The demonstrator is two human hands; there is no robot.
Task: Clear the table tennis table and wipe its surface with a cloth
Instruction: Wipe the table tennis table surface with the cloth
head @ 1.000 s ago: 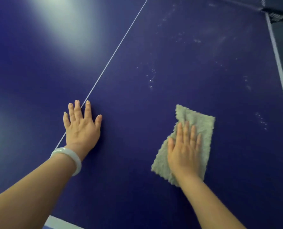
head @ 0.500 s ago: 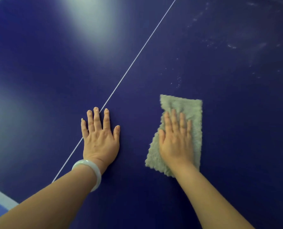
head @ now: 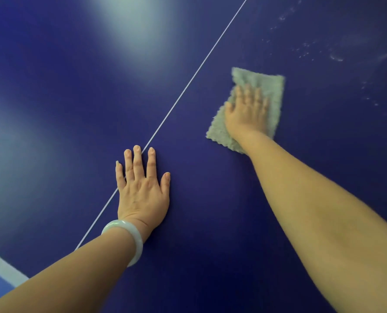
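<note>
My right hand [head: 248, 114] lies flat on the cloth [head: 270, 89], fingers straight, pressing it onto the worktop [head: 210, 233] just right of the white line [head: 199, 71]. My left hand [head: 143, 193] is spread wide and holds nothing. It rests palm down across that line, nearer the edge stripe [head: 2, 265], and I judge it is bracing me. The cloth's long axis runs away from me, roughly along the line. Pale specks [head: 337, 56] lie beyond the cloth toward the far right, well apart from my left hand. So I judge the right hand is the 1 to push the cloth out that way.
</note>
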